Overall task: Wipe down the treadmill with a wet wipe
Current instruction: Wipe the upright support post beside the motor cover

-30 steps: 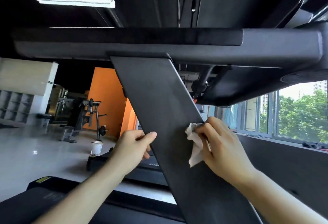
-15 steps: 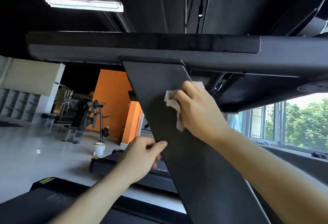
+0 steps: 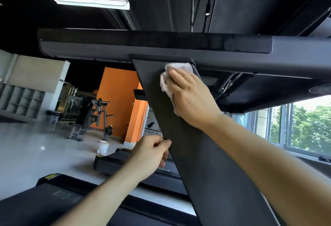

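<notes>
2 bare hands in frame, both on the dark treadmill upright (image 3: 206, 172), which slants from lower right of the frame up to centre. Right hand (image 3: 189, 98) lies palm-down at the top of the upright, fingers fairly straight and together, pressing a white wet wipe (image 3: 180, 67) flat on the surface; not clenched round it. The wipe is crumpled, sticks out past the fingertips and along the left side of the hand, and its top edge touches the joint where the upright meets the console bar (image 3: 161, 50). That bar runs horizontally across the upper middle of the frame.

Left hand (image 3: 152, 154) is lower, centre frame, gripping the left edge of the upright: thumb on the front face, fingers curled behind the edge.

1 treadmill deck (image 3: 44, 199) is at lower left, with a 2nd treadmill (image 3: 114, 157) just beyond it.

Background:
- glossy pale floor (image 3: 35, 150)
- white bucket (image 3: 103, 147) on the floor near an orange wall (image 3: 116, 96)
- weight machine (image 3: 93, 116) left of centre
- lit ceiling light (image 3: 89, 1) at upper left
- window (image 3: 308, 125) with green trees at right
</notes>
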A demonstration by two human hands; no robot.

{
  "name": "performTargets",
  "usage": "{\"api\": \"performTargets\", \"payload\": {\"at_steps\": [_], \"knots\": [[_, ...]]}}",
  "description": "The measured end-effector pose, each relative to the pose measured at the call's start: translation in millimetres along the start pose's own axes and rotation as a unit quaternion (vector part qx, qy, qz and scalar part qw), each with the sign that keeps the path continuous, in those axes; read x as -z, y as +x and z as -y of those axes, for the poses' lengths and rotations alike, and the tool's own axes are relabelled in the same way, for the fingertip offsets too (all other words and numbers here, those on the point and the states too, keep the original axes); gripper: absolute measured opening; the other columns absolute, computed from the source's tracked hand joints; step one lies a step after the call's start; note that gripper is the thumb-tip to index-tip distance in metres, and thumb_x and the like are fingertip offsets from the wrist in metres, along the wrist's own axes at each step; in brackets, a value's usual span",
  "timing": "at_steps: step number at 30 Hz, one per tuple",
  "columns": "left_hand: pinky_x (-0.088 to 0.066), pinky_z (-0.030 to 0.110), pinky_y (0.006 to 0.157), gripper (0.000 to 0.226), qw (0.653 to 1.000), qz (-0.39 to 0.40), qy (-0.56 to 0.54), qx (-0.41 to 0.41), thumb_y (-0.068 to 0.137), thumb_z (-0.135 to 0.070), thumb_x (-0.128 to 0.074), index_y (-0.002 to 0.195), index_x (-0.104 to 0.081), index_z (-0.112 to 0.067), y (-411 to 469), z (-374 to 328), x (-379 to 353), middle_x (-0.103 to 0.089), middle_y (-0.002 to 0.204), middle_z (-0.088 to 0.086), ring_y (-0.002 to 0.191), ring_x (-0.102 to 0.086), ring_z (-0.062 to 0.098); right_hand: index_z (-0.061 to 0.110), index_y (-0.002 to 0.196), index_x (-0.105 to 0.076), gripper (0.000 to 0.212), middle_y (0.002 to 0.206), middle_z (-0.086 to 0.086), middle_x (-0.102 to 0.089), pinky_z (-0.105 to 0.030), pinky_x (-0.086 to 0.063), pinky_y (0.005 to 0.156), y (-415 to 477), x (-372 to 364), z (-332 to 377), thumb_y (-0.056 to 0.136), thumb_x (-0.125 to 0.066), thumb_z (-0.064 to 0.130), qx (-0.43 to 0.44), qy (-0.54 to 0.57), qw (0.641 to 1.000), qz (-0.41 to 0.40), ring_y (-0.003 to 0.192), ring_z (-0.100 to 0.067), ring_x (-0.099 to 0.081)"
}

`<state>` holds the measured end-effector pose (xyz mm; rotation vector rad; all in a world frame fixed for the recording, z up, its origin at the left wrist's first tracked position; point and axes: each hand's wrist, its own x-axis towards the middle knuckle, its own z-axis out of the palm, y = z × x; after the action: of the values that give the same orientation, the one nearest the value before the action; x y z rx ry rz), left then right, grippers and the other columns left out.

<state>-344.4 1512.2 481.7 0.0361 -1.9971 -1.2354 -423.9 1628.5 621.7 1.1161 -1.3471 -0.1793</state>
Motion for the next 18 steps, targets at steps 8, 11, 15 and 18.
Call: {"api": "performTargets", "payload": {"at_steps": [8, 11, 15, 18], "knots": [[-0.053, 0.037, 0.066, 0.035, 1.000, -0.007, -0.007, 0.005, 0.105, -0.027, -0.055, 0.073, -0.063, -0.013, 5, 0, 11, -0.066, 0.065, -0.002, 0.058, -0.065, 0.016, -0.003, 0.148, -0.047, 0.057, 0.158, -0.022, -0.039, -0.049, -0.018, 0.126, -55, 12, 26, 0.097, -0.038, 0.020, 0.001, 0.003, 0.999, 0.050, 0.150, -0.037, -0.031], [-0.048, 0.030, 0.058, 0.033, 0.997, -0.045, -0.058, 0.017, 0.107, -0.023, -0.050, 0.079, -0.060, -0.009, 6, 5, 14, -0.065, 0.068, 0.004, 0.056, -0.062, 0.018, -0.001, 0.147, -0.049, 0.062, 0.152, -0.018, -0.047, -0.051, -0.020, 0.125, -135, 15, 48, 0.090, -0.046, 0.024, 0.037, -0.004, 0.992, 0.122, 0.141, -0.038, -0.043], [-0.049, 0.032, 0.058, 0.031, 0.990, -0.041, -0.132, 0.011, 0.108, -0.024, -0.048, 0.084, -0.060, -0.007, 10, 0, 17, -0.066, 0.071, 0.007, 0.058, -0.062, 0.021, 0.001, 0.134, -0.061, 0.050, 0.119, -0.011, -0.062, -0.046, -0.026, 0.119, -173, 18, 56, 0.090, -0.048, 0.023, 0.082, -0.028, 0.981, 0.176, 0.107, -0.035, -0.059], [-0.050, 0.032, 0.060, 0.031, 0.989, -0.039, -0.145, 0.006, 0.108, -0.022, -0.046, 0.089, -0.062, -0.004, 8, -2, 13, -0.069, 0.075, 0.010, 0.061, -0.063, 0.022, -0.001, 0.141, -0.053, 0.055, 0.125, -0.013, -0.059, -0.049, -0.029, 0.119, -130, 15, 49, 0.094, -0.047, 0.026, 0.099, -0.025, 0.982, 0.161, 0.113, -0.035, -0.055]]}}
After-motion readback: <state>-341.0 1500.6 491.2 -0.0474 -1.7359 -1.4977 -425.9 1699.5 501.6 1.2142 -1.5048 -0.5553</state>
